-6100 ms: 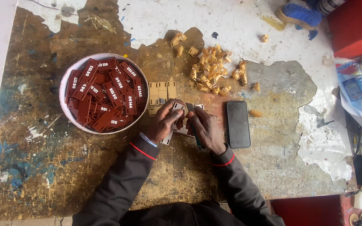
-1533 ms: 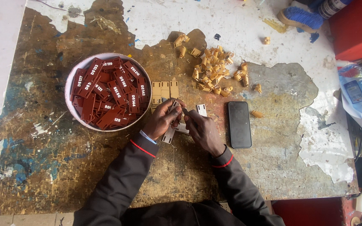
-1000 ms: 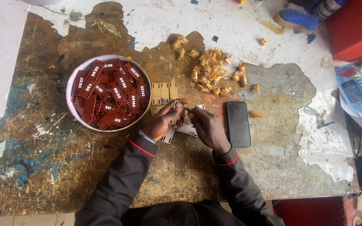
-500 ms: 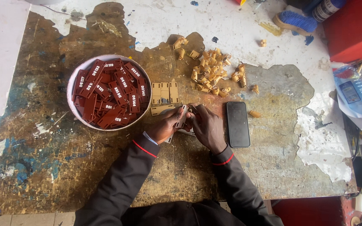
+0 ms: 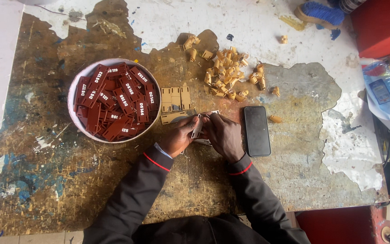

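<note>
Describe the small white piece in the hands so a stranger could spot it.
Start at the round bowl of dark red tags on the worn table. Just right of it, the left hand and right hand meet over the small white piece. It is pale, unlike the tan plates beyond.

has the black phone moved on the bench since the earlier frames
No. The black phone lies just right of the right hand, below the pile of tan pieces, as it did before.

Dark sleeves, red-trimmed cuffs
</note>
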